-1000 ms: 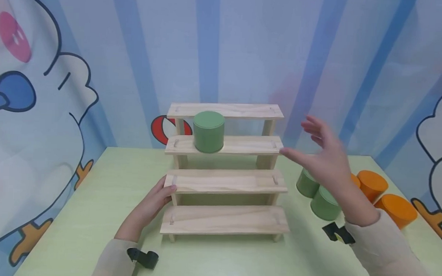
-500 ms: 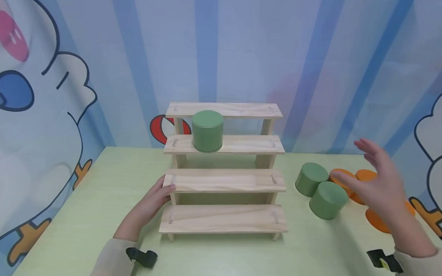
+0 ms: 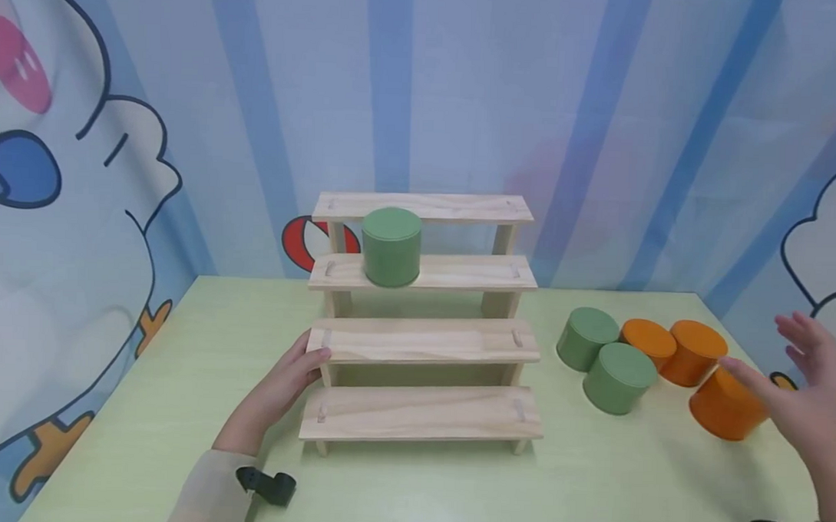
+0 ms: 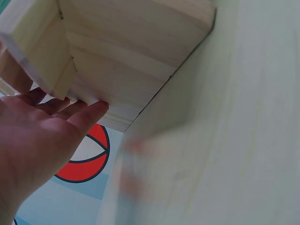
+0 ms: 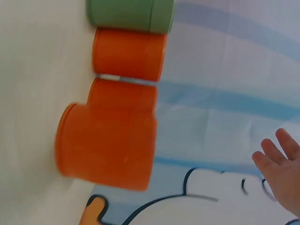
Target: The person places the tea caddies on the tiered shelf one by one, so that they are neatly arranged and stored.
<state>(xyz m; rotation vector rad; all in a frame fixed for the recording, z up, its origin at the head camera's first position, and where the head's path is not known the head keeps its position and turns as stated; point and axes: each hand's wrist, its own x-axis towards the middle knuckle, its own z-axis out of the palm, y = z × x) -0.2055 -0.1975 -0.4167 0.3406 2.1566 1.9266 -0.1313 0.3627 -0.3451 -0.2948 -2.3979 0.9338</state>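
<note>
Wooden rack (image 3: 422, 342) stood mid-scene on the table (image 3: 136, 405), its left end gripped by the left hand (image 3: 288, 379); the right hand (image 3: 812, 407), thumb and fingers wide apart, hung right of the near orange cylinder (image 3: 727, 408).

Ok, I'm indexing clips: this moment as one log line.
left hand: holding wooden rack; right hand: empty, near frontmost orange cylinder; green cylinder: on second-highest step

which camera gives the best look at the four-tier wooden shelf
The head view: it takes in the full height and width of the four-tier wooden shelf from the front and above. The left wrist view shows only part of it, cropped, close up and at a slant. The right wrist view shows none of it.
</note>
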